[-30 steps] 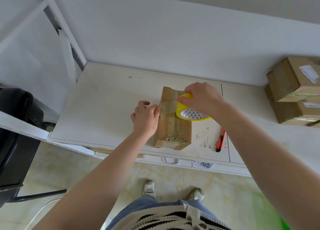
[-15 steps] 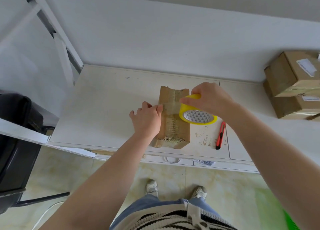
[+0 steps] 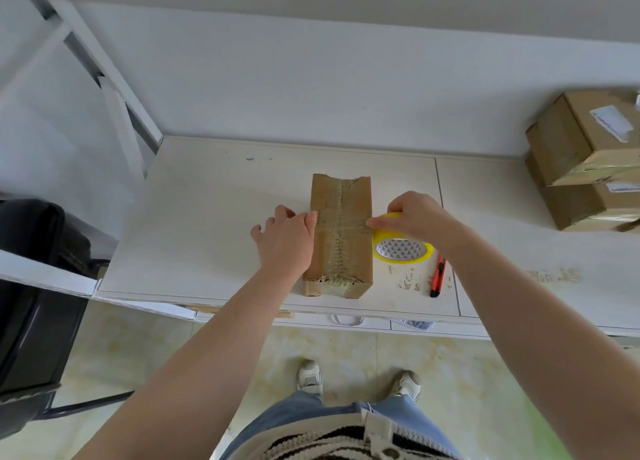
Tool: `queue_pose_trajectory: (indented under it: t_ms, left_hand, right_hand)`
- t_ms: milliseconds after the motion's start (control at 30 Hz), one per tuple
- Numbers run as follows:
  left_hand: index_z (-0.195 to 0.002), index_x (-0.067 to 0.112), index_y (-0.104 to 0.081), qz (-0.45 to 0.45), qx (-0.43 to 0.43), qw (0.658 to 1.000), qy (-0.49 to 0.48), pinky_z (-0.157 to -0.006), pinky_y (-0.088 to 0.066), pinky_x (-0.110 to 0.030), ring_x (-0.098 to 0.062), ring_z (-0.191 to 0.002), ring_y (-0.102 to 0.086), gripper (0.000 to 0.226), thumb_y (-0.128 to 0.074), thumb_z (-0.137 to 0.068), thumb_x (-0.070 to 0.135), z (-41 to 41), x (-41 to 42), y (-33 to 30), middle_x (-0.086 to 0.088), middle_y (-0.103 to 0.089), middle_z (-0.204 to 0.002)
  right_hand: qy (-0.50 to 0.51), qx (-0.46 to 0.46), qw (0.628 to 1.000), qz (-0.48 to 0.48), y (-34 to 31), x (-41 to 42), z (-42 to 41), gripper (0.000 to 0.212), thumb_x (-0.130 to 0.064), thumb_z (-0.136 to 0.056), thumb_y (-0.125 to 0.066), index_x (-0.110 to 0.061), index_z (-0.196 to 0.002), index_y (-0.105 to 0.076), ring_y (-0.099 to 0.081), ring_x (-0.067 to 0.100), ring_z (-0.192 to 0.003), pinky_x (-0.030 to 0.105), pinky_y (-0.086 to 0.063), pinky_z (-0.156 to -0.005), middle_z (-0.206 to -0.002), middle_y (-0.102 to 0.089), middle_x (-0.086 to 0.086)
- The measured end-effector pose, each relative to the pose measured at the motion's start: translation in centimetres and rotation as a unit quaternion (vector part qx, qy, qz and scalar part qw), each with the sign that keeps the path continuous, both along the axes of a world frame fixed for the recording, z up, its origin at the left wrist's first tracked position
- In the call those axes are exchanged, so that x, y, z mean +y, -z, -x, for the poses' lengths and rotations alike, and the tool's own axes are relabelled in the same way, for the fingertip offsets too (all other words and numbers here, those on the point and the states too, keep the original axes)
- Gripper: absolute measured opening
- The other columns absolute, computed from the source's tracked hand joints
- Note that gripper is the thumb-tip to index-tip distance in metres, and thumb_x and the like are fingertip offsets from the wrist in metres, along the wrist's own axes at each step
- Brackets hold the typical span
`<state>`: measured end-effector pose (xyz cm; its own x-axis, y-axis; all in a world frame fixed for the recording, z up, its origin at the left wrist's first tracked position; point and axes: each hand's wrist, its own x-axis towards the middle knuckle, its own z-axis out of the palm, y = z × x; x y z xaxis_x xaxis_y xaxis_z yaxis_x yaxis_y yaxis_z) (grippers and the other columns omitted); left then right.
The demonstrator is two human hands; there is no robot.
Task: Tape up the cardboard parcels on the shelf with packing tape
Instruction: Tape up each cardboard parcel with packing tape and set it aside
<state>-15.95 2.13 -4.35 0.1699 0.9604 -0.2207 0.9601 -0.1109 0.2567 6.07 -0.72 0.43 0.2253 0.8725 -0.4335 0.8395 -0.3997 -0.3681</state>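
Cardboard parcel, brown, oblong, lying flat near the front edge of the white shelf, long axis running front to back. Top seam runs lengthwise down the middle; pale fibrous stuffing shows at the near end. One strip of clear tape crosses the top from left to right at about mid-length.

Left hand: rests against the left side of the parcel, fingers loosely bent, fingertips touching the top left edge where the strip begins. It presses there rather than clasping anything.

Right hand: fingers curled over the yellow tape roll, gripping it from above, just beside the right edge of the parcel. Thumb tip touches the parcel's right edge at the end of the strip. Roll sits low at the shelf surface, its white core printed with small grey triangles facing the camera.

Orange utility knife: flat on the shelf, just right of the roll, pointing front to back, untouched.

Stacked cardboard boxes: two, one upon the other, at the far right of the shelf, well apart from the parcel; white labels and shiny tape visible on them.

Black chair: left of the shelf, partly in view.

White shoes: on the pale tiled floor below the shelf front
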Motion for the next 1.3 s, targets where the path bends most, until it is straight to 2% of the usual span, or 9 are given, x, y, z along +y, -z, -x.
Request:
queue_pose_trajectory:
  t_ms: [133, 300, 500, 667, 800, 900, 1000, 1167, 1300]
  left_hand:
    - [-0.122, 0.022, -0.062, 0.103, -0.008, 0.995, -0.015, -0.105, -0.032, -0.055, -0.033, -0.12, -0.05, 0.074, -0.008, -0.098, 0.066, -0.6, 0.3, -0.6, -0.01, -0.049, -0.131]
    - [-0.115, 0.019, -0.058, 0.199, -0.077, 0.973, -0.092, -0.1, -0.041, -0.053, -0.032, -0.109, -0.057, 0.092, -0.024, -0.074, 0.094, -1.1, 0.4, 0.3, -0.007, -0.059, -0.116]
    - [-0.134, 0.013, -0.038, 0.07, -0.118, 0.986, -0.096, -0.091, -0.046, -0.046, -0.032, -0.111, -0.059, 0.067, -0.049, -0.092, 0.063, -2.0, -0.3, -0.9, -0.01, -0.046, -0.13]
    - [-0.158, 0.02, 0.0, 0.014, -0.16, 0.983, -0.092, -0.094, -0.046, -0.048, -0.034, -0.122, -0.052, 0.066, -0.039, -0.105, 0.028, -3.2, -1.4, -1.0, -0.012, -0.027, -0.15]
    - [-0.158, 0.029, -0.001, 0.024, -0.127, 0.99, -0.056, -0.106, -0.034, -0.047, -0.035, -0.136, -0.035, 0.076, -0.024, -0.096, 0.067, -2.5, -1.4, -0.5, -0.015, -0.024, -0.154]
    - [-0.158, 0.031, 0.002, 0.05, -0.112, 0.991, -0.06, -0.11, -0.029, -0.048, -0.034, -0.14, -0.027, 0.099, -0.025, -0.08, 0.086, -1.9, -0.8, -0.4, -0.013, -0.021, -0.156]
    - [-0.157, 0.034, 0.005, 0.072, -0.123, 0.988, -0.065, -0.112, -0.027, -0.049, -0.032, -0.143, -0.022, 0.103, -0.031, -0.077, 0.088, -1.3, -0.5, -0.4, -0.01, -0.018, -0.158]
    - [-0.156, 0.036, 0.007, 0.092, -0.136, 0.984, -0.066, -0.112, -0.025, -0.051, -0.031, -0.143, -0.021, 0.101, -0.034, -0.079, 0.086, -0.8, -0.4, -0.8, -0.009, -0.017, -0.158]
    - [-0.156, 0.037, 0.005, 0.131, -0.143, 0.978, -0.079, -0.114, -0.017, -0.053, -0.03, -0.146, -0.013, 0.096, -0.036, -0.083, 0.082, 0.5, 0.6, -1.0, -0.007, -0.012, -0.161]
  right_hand:
    - [-0.024, 0.008, 1.0, 0.011, 0.6, 0.2, -0.6, 0.054, -0.067, -0.078, -0.066, -0.014, -0.066, -0.061, -0.053, 0.019, -0.065, 0.029, -0.037, -0.058, -0.066, -0.054, 0.002]
    - [-0.01, 0.02, 1.0, 0.005, 0.8, 0.0, -0.4, 0.054, -0.065, -0.079, -0.066, -0.014, -0.065, -0.058, -0.047, 0.017, -0.06, 0.029, -0.032, -0.055, -0.061, -0.047, -0.002]
    - [-0.014, 0.032, 0.999, -0.017, -0.1, 0.0, -0.3, 0.047, -0.058, -0.079, -0.071, -0.012, -0.073, -0.068, -0.05, 0.016, -0.062, 0.027, -0.034, -0.054, -0.062, -0.052, -0.001]
    - [-0.059, 0.05, 0.996, -0.035, -2.1, 0.6, 0.8, 0.043, -0.039, -0.09, -0.062, -0.005, -0.063, -0.057, -0.04, 0.02, -0.059, 0.03, -0.032, -0.058, -0.061, -0.041, 0.008]
    - [-0.068, 0.066, 0.994, -0.045, -2.4, 0.6, 1.6, 0.04, -0.034, -0.093, -0.055, 0.001, -0.075, -0.063, -0.042, 0.019, -0.064, 0.031, -0.033, -0.062, -0.068, -0.045, 0.008]
    - [-0.081, 0.082, 0.992, -0.043, -3.0, 0.5, 1.6, 0.039, -0.04, -0.095, -0.055, -0.015, -0.065, -0.061, -0.046, 0.017, -0.061, 0.03, -0.036, -0.06, -0.062, -0.048, 0.001]
    - [-0.083, 0.054, 0.994, -0.043, -3.6, 0.6, 1.8, 0.044, -0.049, -0.092, -0.057, -0.017, -0.062, -0.057, -0.046, 0.018, -0.058, 0.028, -0.035, -0.057, -0.061, -0.048, 0.001]
    - [-0.035, -0.1, 0.994, -0.028, -2.8, 0.5, 2.6, 0.053, -0.061, -0.086, -0.058, -0.014, -0.062, -0.051, -0.048, 0.016, -0.055, 0.025, -0.029, -0.049, -0.061, -0.05, 0.0]
    - [-0.025, 0.009, 0.999, -0.03, -1.7, 0.1, 3.0, 0.055, -0.062, -0.087, -0.058, -0.013, -0.063, -0.05, -0.046, 0.018, -0.057, 0.028, -0.031, -0.053, -0.062, -0.047, 0.0]
